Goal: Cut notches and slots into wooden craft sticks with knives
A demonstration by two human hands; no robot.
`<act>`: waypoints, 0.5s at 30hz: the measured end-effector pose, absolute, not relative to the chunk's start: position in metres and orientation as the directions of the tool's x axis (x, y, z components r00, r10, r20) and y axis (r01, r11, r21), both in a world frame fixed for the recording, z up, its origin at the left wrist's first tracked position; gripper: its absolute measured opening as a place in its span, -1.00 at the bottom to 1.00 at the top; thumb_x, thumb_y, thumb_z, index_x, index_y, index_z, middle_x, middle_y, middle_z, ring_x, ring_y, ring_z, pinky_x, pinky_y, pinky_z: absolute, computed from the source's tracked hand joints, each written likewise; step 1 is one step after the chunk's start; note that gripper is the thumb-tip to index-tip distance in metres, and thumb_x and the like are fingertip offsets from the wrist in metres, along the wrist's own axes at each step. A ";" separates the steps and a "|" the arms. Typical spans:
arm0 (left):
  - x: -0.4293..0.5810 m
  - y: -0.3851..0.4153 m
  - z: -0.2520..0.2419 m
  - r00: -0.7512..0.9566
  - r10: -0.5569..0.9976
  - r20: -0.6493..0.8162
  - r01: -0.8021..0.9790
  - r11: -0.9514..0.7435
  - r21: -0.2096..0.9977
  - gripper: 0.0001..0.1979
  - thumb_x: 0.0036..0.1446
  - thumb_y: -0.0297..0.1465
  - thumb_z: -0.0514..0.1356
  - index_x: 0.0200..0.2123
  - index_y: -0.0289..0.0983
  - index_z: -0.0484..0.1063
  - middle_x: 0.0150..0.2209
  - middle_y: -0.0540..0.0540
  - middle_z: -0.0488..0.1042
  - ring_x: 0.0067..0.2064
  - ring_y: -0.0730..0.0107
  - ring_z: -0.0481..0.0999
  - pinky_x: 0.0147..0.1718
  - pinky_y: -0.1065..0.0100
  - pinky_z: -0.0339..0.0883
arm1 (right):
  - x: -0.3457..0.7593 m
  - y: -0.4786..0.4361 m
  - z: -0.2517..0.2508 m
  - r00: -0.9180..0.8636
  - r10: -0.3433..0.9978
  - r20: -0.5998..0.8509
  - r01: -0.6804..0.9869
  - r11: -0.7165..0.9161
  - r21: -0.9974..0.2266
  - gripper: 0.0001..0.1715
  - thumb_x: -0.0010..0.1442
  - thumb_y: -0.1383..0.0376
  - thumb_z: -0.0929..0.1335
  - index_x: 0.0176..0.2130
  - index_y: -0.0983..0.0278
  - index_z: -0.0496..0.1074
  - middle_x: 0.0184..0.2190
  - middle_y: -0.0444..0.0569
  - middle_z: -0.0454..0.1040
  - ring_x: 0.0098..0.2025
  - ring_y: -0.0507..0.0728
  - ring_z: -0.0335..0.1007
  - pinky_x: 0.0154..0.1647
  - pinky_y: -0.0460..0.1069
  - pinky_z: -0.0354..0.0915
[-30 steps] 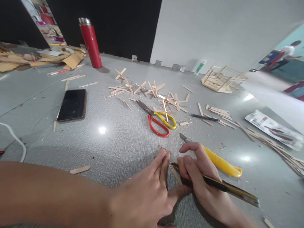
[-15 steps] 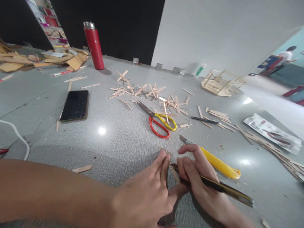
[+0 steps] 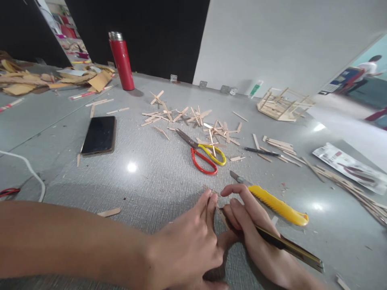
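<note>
My left hand [image 3: 190, 241] lies low on the grey table [image 3: 145, 177], its fingers pressed together on a thin wooden stick [image 3: 222, 216] that shows between both hands. My right hand [image 3: 256, 237] is closed around a dark, gold-edged craft knife [image 3: 287, 247], held like a pen with its tip at the stick. A yellow utility knife [image 3: 275, 201] lies just beyond my right fingers. Red-and-yellow scissors [image 3: 202, 155] lie further out among loose wooden sticks [image 3: 193, 117].
A black phone [image 3: 99, 135] lies at the left, a red flask [image 3: 121, 60] stands at the back. A stick-built frame [image 3: 284, 105] sits at the far right, a printed packet [image 3: 350, 167] and stick pile [image 3: 356, 187] nearer. Cardboard scraps [image 3: 54, 78] and a white cable [image 3: 30, 173] lie left. A person is far off at the right.
Both hands have stayed on the stick with the knife tip at it. The view has shifted slightly, so table objects sit a little lower and to the right.
</note>
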State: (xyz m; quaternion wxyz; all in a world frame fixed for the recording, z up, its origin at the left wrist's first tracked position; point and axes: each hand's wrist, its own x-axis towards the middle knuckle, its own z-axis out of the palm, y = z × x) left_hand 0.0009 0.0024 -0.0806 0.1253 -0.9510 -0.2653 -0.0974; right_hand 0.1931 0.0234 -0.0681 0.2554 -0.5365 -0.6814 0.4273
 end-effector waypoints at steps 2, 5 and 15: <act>0.001 0.002 -0.081 0.843 0.479 0.246 0.526 -0.830 -0.185 -0.15 0.27 0.21 -0.01 0.18 -0.42 0.51 0.01 -0.53 0.60 0.25 -0.47 0.43 0.33 -0.24 -0.22 | 0.194 0.024 -0.070 -0.296 0.951 -0.093 0.513 0.076 -0.855 -0.65 0.54 -0.02 0.09 0.01 0.08 0.27 -0.57 -0.29 0.08 -0.53 0.08 0.08 -0.49 -0.03 0.16; 0.001 0.002 -0.080 0.842 0.488 0.230 0.529 -0.830 -0.174 -0.15 0.27 0.20 -0.02 0.19 -0.43 0.50 0.04 -0.56 0.58 0.27 -0.46 0.42 0.33 -0.24 -0.22 | 0.195 0.024 -0.072 -0.307 0.947 -0.095 0.518 0.082 -0.852 -0.66 0.54 -0.01 0.09 0.00 0.09 0.27 -0.58 -0.29 0.07 -0.54 0.07 0.06 -0.51 -0.03 0.14; 0.001 0.004 -0.080 0.849 0.478 0.224 0.516 -0.842 -0.159 -0.10 0.24 0.20 0.01 0.24 -0.48 0.45 0.08 -0.63 0.53 0.25 -0.48 0.44 0.32 -0.24 -0.16 | 0.195 0.028 -0.068 -0.335 0.941 -0.051 0.448 0.111 -0.887 -0.70 0.55 0.04 0.12 -0.12 0.10 0.27 -0.61 -0.30 0.09 -0.56 0.05 0.03 -0.53 -0.05 0.11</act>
